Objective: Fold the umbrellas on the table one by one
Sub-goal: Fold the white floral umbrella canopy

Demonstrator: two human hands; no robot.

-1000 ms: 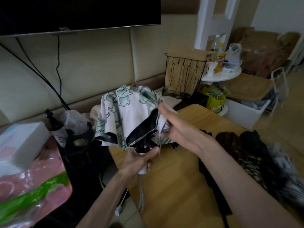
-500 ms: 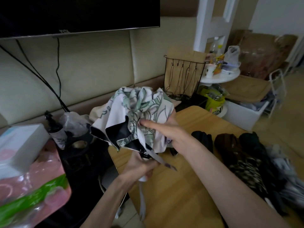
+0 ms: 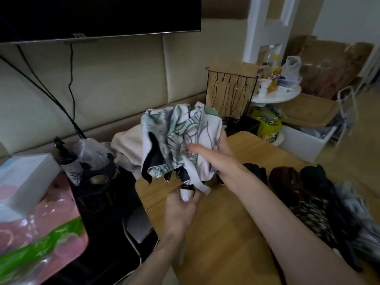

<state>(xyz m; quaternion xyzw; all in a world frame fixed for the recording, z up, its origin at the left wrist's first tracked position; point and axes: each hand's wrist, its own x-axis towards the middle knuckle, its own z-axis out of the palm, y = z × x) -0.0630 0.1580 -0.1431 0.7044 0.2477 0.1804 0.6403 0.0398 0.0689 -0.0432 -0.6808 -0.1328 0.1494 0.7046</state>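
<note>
Now the white folding umbrella with a green leaf print and black lining (image 3: pixel 181 138) is held upright in the air above the far left corner of the light wooden table (image 3: pixel 226 239). The left hand (image 3: pixel 181 210) is curled round the umbrella's short white handle (image 3: pixel 186 195) from below, and a pale round button on the handle shows between thumb and fingers. The right hand (image 3: pixel 218 155) clasps the bunched canopy from the right side, thumb lying across the near face of the cloth and fingers wrapped behind it. A second ago that hand was spread with straight fingers beside the canopy, and the black lining gaped wide toward the camera. Half a second ago it had closed over the cloth. Since then the canopy has been gathered into a tighter bundle, with only a narrow strip of lining left showing on its left side. A white closing strap (image 3: pixel 198 183) dangles from the lower hem, just above the left hand. A heap of dark folded umbrellas (image 3: pixel 304 194) lies along the table's right edge, well apart from the held one.
</note>
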